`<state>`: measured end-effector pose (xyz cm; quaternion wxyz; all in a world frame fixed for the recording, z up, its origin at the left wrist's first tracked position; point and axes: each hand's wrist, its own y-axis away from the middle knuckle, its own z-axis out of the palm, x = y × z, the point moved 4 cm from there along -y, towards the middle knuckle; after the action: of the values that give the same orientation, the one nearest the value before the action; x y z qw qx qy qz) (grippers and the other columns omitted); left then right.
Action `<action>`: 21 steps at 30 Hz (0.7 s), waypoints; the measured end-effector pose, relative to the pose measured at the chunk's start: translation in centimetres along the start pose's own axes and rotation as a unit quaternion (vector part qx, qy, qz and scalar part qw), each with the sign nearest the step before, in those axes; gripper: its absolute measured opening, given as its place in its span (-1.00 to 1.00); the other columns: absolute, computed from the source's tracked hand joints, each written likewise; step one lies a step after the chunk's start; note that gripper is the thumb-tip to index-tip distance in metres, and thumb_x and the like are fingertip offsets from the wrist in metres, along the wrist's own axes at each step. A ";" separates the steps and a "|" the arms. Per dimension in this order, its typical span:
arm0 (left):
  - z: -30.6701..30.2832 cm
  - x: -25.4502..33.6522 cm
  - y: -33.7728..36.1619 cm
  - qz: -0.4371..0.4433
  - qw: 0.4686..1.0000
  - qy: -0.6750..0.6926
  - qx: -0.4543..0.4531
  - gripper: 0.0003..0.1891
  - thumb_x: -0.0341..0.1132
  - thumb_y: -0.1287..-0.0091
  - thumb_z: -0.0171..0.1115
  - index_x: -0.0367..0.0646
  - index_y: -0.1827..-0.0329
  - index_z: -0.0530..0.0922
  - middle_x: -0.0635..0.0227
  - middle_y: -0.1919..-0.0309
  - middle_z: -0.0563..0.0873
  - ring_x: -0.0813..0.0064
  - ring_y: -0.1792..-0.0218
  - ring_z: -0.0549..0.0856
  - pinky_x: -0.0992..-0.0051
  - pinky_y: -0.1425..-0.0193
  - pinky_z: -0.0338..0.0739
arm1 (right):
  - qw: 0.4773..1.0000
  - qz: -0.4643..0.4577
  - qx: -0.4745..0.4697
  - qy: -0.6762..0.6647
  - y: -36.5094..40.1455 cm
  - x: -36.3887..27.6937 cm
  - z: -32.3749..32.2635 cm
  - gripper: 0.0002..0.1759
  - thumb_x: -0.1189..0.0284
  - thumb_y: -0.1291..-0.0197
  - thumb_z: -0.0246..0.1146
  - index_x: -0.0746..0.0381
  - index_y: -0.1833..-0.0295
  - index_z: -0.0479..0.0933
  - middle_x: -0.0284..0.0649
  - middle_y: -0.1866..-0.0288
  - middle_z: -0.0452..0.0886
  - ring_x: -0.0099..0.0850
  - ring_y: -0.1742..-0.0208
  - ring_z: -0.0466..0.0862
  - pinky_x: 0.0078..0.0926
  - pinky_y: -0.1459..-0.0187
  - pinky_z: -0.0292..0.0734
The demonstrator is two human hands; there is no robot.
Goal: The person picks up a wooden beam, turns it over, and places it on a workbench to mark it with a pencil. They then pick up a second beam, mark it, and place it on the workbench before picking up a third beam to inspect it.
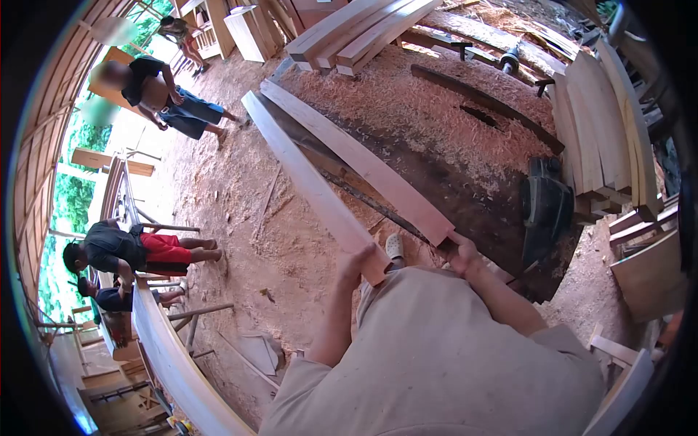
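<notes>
Two long planed wooden beams stretch away from me, their far ends close together and their near ends apart. My left hand (355, 264) is closed around the near end of the left beam (313, 182). The near end of the right beam (356, 156) is in my right hand (461, 254), whose fingers wrap under and behind it, partly hidden. This right beam lies along the edge of a dark workbench (407, 163) strewn with shavings. The left beam sits out past that edge, over the floor.
A dark power planer (543, 207) stands on the bench at right, near stacked boards (596, 131). More beams (356, 33) lie at the far end. Several people are at left, one in red shorts (163, 253) by a long board (174, 356). Shavings cover the floor (247, 240).
</notes>
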<state>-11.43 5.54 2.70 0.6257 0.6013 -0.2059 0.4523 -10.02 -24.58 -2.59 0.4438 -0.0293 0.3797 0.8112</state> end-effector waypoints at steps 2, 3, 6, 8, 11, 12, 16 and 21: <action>1.6 -2.5 -0.1 0.014 1.000 -0.016 0.011 -0.46 -0.38 -0.10 0.54 -0.34 -0.12 0.53 0.13 0.05 0.72 0.27 0.06 0.74 0.34 0.01 0.70 | 0.997 -0.012 0.046 -0.055 -0.3 0.4 -0.8 -0.68 0.28 -0.41 0.20 0.23 -0.14 0.53 -0.25 0.02 0.67 -0.34 -0.03 0.66 -0.24 0.00 0.64; 2.3 -3.7 0.3 0.026 0.999 -0.038 0.020 -0.48 -0.38 -0.09 0.55 -0.34 -0.10 0.54 0.14 0.06 0.72 0.29 0.05 0.74 0.35 0.00 0.70 | 0.997 -0.003 0.048 -0.053 -0.4 0.6 -1.2 -0.68 0.28 -0.41 0.20 0.23 -0.14 0.53 -0.25 0.02 0.67 -0.34 -0.03 0.66 -0.24 0.00 0.64; 5.6 -4.7 1.3 0.007 0.999 -0.051 0.007 -0.43 -0.31 -0.09 0.57 -0.35 -0.13 0.53 0.16 0.05 0.73 0.31 0.05 0.75 0.36 -0.06 0.67 | 0.998 0.007 0.060 0.036 -0.4 0.6 -2.3 -0.71 0.25 -0.42 0.18 0.19 -0.09 0.57 -0.27 0.07 0.69 -0.37 0.03 0.68 -0.30 0.07 0.58; 7.4 -3.6 1.9 0.004 0.995 -0.094 0.033 -0.40 -0.30 -0.09 0.59 -0.36 -0.15 0.52 0.14 0.06 0.74 0.30 0.06 0.76 0.33 -0.07 0.67 | 0.989 -0.026 0.104 0.103 -0.6 0.4 -2.4 -0.70 0.20 -0.42 0.17 0.17 -0.05 0.59 -0.27 0.09 0.70 -0.38 0.12 0.69 -0.34 0.12 0.52; 8.8 -5.2 0.2 0.034 0.998 -0.056 0.023 -0.41 -0.30 -0.07 0.60 -0.35 -0.13 0.53 0.13 0.08 0.75 0.29 0.09 0.77 0.34 -0.03 0.69 | 0.984 0.015 0.119 0.134 -0.7 0.0 -2.8 -0.69 0.18 -0.41 0.19 0.18 -0.03 0.59 -0.27 0.08 0.70 -0.37 0.19 0.70 -0.33 0.10 0.53; 9.1 -5.4 -0.1 0.034 0.998 -0.048 0.023 -0.41 -0.30 -0.07 0.60 -0.35 -0.13 0.53 0.13 0.08 0.75 0.29 0.09 0.77 0.34 -0.03 0.69 | 0.982 0.014 0.121 0.141 0.0 -0.7 -2.0 -0.69 0.18 -0.41 0.19 0.18 -0.03 0.59 -0.27 0.08 0.70 -0.37 0.19 0.70 -0.33 0.10 0.53; 10.2 -5.2 -2.5 0.054 0.997 -0.045 0.017 -0.41 -0.26 -0.06 0.61 -0.34 -0.11 0.55 0.15 0.10 0.77 0.28 0.09 0.77 0.33 -0.03 0.69 | 0.970 0.018 0.105 0.218 2.7 -3.5 -0.4 -0.66 0.14 -0.44 0.14 0.19 0.00 0.57 -0.28 0.12 0.69 -0.41 0.15 0.67 -0.39 0.09 0.54; 10.4 -3.9 -4.7 0.046 0.989 -0.136 0.039 -0.34 -0.10 -0.03 0.63 -0.34 -0.12 0.59 0.13 0.05 0.77 0.33 0.04 0.76 0.35 -0.05 0.67 | 0.930 -0.020 0.003 0.367 6.7 -7.3 1.3 -0.71 0.23 -0.48 0.11 0.19 -0.03 0.60 -0.32 0.16 0.66 -0.51 0.13 0.63 -0.55 0.07 0.52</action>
<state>-6.61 -4.82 -1.15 0.5462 0.6715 -0.2986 0.4021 -10.21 -30.95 5.14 0.2899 -0.3310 0.5182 0.7334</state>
